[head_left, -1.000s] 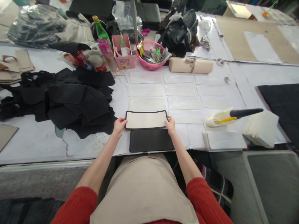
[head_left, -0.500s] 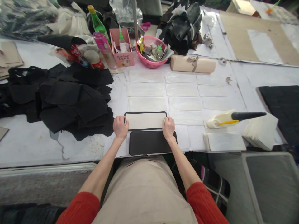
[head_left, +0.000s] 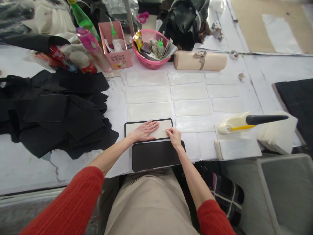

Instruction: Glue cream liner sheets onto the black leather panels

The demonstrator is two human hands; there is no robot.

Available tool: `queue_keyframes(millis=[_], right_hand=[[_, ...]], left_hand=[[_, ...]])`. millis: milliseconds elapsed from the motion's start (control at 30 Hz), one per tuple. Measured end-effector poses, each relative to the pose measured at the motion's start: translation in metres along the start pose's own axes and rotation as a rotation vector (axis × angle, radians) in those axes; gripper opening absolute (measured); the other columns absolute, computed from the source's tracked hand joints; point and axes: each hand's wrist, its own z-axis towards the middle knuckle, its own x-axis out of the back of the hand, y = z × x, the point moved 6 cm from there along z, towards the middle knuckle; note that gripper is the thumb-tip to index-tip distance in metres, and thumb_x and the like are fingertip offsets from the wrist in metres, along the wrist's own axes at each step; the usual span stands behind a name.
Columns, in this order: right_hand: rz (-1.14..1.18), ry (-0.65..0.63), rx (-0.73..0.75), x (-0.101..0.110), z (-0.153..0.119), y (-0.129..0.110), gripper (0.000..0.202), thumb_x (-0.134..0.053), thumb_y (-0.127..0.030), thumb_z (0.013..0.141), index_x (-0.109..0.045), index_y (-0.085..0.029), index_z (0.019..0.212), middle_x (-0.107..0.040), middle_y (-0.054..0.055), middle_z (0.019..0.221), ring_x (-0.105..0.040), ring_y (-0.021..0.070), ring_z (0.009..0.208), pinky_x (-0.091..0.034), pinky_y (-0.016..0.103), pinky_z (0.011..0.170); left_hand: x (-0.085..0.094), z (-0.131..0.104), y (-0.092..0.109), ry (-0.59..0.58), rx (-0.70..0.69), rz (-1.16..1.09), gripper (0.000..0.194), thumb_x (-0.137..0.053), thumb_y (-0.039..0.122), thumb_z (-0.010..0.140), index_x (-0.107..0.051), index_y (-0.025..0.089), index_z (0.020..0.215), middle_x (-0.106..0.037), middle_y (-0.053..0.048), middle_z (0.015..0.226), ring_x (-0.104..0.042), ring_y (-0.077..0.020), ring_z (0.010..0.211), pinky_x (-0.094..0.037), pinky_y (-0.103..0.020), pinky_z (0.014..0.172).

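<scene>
A cream rectangular panel (head_left: 133,126) with rounded corners lies on a slightly larger black piece (head_left: 125,134), whose edge shows as a border all round. My left hand (head_left: 146,131) rests flat on the panel's middle, fingers stretched to the right. At the panel's right end is my right hand (head_left: 174,137), its fingers curled and the tips drawn together; whatever may be between them is hidden. Nearer to me lies a second black rounded rectangle (head_left: 156,156), its right end partly under my right wrist.
Rows of pale, shiny strips (head_left: 147,95) lie beyond the panel. Black cut pieces (head_left: 66,114) are heaped at left. At right are a cream tub (head_left: 226,123) with a black-handled brush and yellow stick, and stacked white pieces (head_left: 239,149). A pink basin (head_left: 153,63) stands behind.
My left hand has moved from the panel's left end onto its middle and flattened. My right hand stays at the right end, fingers now curled over the surface. The view has shifted slightly.
</scene>
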Motion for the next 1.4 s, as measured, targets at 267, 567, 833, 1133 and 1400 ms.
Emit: queue_keyframes(millis=[267,567,833,1133,1400], right_hand=[[0.446,-0.007,-0.139,-0.007,0.000,0.003,0.039,-0.069,-0.056,0.075,-0.055,-0.021,0.068,-0.065,-0.001,0.059,-0.066,0.0149,0.052,-0.052,0.024,0.049],[0.780,-0.074,-0.263,0.027,-0.040,-0.014,0.047,-0.068,-0.064,0.075,-0.057,-0.019,0.069,-0.065,-0.001,0.057,-0.065,0.0121,0.048,-0.048,0.018,0.042],[0.882,0.035,-0.378,0.048,-0.079,0.018,0.041,-0.088,-0.046,0.059,-0.059,-0.019,0.068,-0.074,-0.001,0.073,-0.069,0.0101,0.058,-0.052,0.016,0.052],[1.126,0.119,-0.471,0.046,-0.098,0.032,0.029,-0.068,-0.048,0.086,-0.066,-0.020,0.078,-0.076,0.002,0.075,-0.070,0.0113,0.061,-0.055,0.019,0.053],[1.235,0.253,-0.433,0.055,-0.127,0.031,0.020,-0.079,-0.037,0.076,-0.067,-0.021,0.079,-0.077,0.001,0.084,-0.069,0.0110,0.060,-0.055,0.019,0.052]], left_hand=[[-0.003,0.003,0.000,-0.052,-0.006,-0.061,0.080,-0.043,0.057,0.093,-0.026,0.008,0.153,-0.027,-0.017,0.160,-0.018,-0.0267,0.150,-0.010,-0.046,0.123],[0.005,0.004,0.002,-0.098,0.042,-0.092,0.076,-0.048,0.055,0.092,-0.033,0.011,0.151,-0.030,-0.017,0.159,-0.023,-0.0278,0.149,-0.012,-0.046,0.122],[0.002,0.037,0.023,-0.102,-0.101,-0.094,0.059,-0.037,0.042,0.099,-0.032,0.016,0.152,-0.027,-0.010,0.161,-0.018,-0.0214,0.150,-0.008,-0.042,0.123],[-0.017,0.054,0.026,-0.109,-0.127,-0.138,0.061,-0.043,0.044,0.097,-0.036,0.016,0.150,-0.027,-0.012,0.161,-0.019,-0.0242,0.150,-0.011,-0.044,0.122],[0.003,0.062,0.036,-0.097,-0.086,-0.125,0.062,-0.048,0.047,0.094,-0.041,0.018,0.148,-0.033,-0.013,0.158,-0.023,-0.0246,0.149,-0.014,-0.044,0.122]])
